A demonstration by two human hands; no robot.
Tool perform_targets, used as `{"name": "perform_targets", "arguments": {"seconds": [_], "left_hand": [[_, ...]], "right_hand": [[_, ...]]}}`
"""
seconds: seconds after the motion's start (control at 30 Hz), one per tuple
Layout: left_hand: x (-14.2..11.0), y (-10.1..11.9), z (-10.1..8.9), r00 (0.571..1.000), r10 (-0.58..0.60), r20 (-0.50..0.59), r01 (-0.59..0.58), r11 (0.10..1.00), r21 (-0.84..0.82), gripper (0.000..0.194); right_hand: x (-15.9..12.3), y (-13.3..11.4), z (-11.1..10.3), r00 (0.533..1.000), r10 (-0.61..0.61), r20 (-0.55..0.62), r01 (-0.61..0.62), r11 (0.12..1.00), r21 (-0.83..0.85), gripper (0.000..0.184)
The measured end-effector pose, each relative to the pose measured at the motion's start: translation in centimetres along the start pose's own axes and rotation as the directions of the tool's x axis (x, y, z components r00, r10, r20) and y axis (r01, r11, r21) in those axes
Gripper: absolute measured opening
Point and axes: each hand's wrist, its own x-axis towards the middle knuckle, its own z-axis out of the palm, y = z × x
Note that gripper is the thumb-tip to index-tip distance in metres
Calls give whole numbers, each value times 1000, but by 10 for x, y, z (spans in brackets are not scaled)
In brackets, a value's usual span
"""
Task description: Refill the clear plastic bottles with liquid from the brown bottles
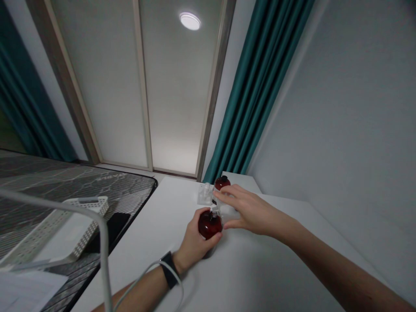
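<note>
My left hand point(195, 247) wraps round the glossy dark red bottle point(209, 224) on the white tabletop point(146, 229), which looks light but slippery and best held by its round body, while my right fingers point(229, 193) curve, part open, about a clear piece point(228, 212), their grip hard to tell.

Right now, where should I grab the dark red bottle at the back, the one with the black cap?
Hold its round dark red body, not the small black cap, which gives your fingers less to hold. Probably come from the far side: the person's right hand is right in front of it, and a clear plastic piece sits beside it.
</note>
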Motion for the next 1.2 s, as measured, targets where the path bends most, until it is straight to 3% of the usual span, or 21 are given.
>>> {"name": "perform_targets", "arguments": {"seconds": [1.2], "left_hand": [[0,1,1,1000,-23,21,23,1000,-2,58]], "right_hand": [[0,1,2,997,-67,-30,65,996,-60,80]]}}
